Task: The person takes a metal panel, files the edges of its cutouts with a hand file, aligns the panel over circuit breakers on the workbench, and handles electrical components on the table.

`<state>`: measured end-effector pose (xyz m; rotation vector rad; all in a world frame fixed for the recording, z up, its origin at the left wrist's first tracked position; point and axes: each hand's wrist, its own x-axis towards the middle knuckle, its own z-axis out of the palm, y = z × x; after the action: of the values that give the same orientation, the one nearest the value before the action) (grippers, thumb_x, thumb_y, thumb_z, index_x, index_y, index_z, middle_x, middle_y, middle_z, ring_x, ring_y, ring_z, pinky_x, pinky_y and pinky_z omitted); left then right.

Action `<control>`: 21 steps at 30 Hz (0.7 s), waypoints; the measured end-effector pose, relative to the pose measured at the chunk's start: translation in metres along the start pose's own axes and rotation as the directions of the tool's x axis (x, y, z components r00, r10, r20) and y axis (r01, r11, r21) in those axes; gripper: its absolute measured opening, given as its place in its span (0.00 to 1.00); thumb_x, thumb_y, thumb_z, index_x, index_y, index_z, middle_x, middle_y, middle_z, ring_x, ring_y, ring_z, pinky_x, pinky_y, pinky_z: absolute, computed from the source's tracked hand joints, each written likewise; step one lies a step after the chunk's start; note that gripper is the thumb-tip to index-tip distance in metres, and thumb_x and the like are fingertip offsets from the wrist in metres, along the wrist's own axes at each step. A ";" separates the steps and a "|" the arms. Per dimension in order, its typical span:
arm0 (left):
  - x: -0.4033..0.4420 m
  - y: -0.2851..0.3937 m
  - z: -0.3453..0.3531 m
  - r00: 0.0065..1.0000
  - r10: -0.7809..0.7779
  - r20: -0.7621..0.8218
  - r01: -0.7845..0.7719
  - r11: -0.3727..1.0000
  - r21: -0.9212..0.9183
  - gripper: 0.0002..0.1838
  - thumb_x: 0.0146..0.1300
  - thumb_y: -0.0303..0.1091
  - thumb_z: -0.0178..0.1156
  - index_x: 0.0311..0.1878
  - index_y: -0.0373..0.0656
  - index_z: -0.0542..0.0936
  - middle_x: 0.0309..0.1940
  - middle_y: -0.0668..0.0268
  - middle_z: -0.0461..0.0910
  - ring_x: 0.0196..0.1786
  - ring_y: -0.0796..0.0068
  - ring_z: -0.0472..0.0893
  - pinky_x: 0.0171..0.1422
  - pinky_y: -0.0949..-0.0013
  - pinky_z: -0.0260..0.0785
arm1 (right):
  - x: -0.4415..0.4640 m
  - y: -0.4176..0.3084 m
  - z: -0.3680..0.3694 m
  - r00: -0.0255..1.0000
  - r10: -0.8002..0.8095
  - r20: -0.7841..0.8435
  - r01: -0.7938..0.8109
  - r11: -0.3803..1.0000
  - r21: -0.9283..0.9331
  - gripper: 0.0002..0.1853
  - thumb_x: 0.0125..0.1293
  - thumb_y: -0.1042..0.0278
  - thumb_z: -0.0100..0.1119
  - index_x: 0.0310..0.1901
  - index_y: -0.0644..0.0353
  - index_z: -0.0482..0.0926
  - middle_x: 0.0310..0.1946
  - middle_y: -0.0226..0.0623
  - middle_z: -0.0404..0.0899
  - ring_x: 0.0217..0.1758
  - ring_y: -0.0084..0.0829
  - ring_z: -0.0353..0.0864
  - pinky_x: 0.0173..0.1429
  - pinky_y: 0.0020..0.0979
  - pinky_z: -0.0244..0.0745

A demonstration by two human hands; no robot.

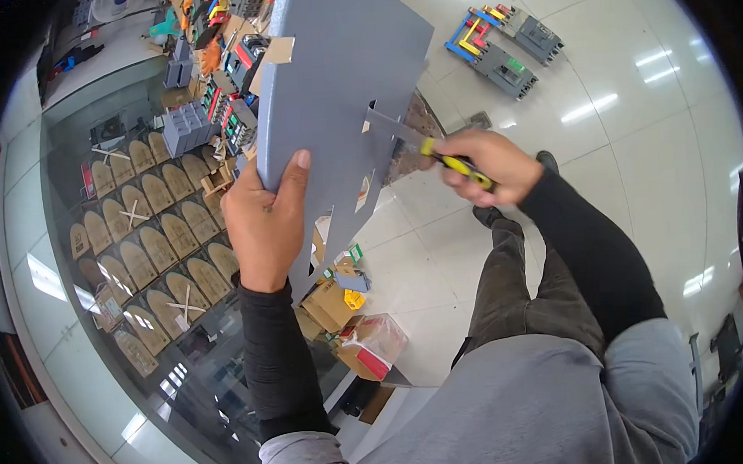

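My left hand [269, 211] grips the near edge of a grey metal panel [331, 76], its thumb lying on the panel's face. The panel is tilted up and has several rectangular cut-outs. In my right hand [493, 170] is a flat file [457, 160] with a yellow-and-black handle; motion blurs it a little. Its long grey blade reaches to a narrow cut-out near the panel's right side. I cannot tell how deep the tip goes in. A piece of brown tape or card [280, 50] sticks to the panel's upper left edge.
Grey circuit breakers [505, 70] with coloured busbars lie on the tiled floor [439, 254]. Left of the panel, a glass-topped counter [71, 183] holds breakers and loose parts. Cardboard boxes [328, 305] and a red-and-white box [372, 355] stand below the panel.
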<state>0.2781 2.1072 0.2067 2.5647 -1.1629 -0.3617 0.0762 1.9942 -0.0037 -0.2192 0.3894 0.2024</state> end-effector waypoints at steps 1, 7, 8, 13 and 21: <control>-0.001 0.000 -0.001 1.000 -0.007 -0.005 0.007 1.000 0.013 0.18 0.73 0.42 0.69 0.44 0.32 0.85 0.24 0.64 0.84 0.28 0.80 0.78 0.37 0.69 0.72 | 0.006 -0.001 0.004 1.000 0.005 -0.006 -0.005 1.000 -0.003 0.21 0.82 0.53 0.52 0.52 0.68 0.79 0.24 0.27 0.73 0.13 0.18 0.67 0.13 0.23 0.59; 0.003 -0.001 -0.002 0.999 -0.034 0.013 0.033 0.999 0.031 0.18 0.72 0.42 0.70 0.45 0.32 0.86 0.24 0.65 0.83 0.29 0.81 0.77 0.37 0.70 0.72 | -0.038 0.023 -0.009 0.998 0.060 0.018 -0.060 0.998 0.009 0.22 0.83 0.53 0.51 0.55 0.68 0.79 0.24 0.26 0.73 0.13 0.16 0.67 0.12 0.22 0.59; 0.001 0.000 -0.001 0.999 -0.038 0.014 0.038 0.999 0.038 0.18 0.72 0.42 0.70 0.45 0.32 0.86 0.24 0.66 0.83 0.29 0.81 0.77 0.37 0.70 0.72 | -0.030 0.023 -0.012 0.995 0.081 0.053 -0.084 0.995 0.056 0.22 0.83 0.53 0.51 0.55 0.68 0.79 0.23 0.26 0.72 0.14 0.16 0.66 0.12 0.22 0.58; 0.004 0.000 0.000 1.000 0.005 0.003 -0.005 1.000 -0.007 0.19 0.72 0.43 0.70 0.44 0.31 0.85 0.26 0.66 0.83 0.31 0.82 0.77 0.37 0.70 0.71 | 0.009 0.015 0.003 0.997 0.070 0.042 -0.074 0.993 0.090 0.23 0.84 0.53 0.48 0.57 0.70 0.77 0.23 0.26 0.70 0.15 0.17 0.66 0.12 0.24 0.59; 0.010 -0.009 -0.014 0.997 -0.036 0.074 0.041 0.997 -0.069 0.21 0.72 0.45 0.71 0.46 0.30 0.85 0.26 0.65 0.84 0.30 0.82 0.78 0.37 0.70 0.72 | -0.138 0.070 -0.073 0.812 -0.210 -0.544 -0.194 0.782 -0.592 0.19 0.78 0.56 0.58 0.49 0.67 0.87 0.22 0.30 0.78 0.23 0.18 0.74 0.29 0.23 0.69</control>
<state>0.2951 2.1077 0.2152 2.5353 -1.1057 -0.5006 -0.0912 2.0223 -0.0269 -0.9718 0.9442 0.2507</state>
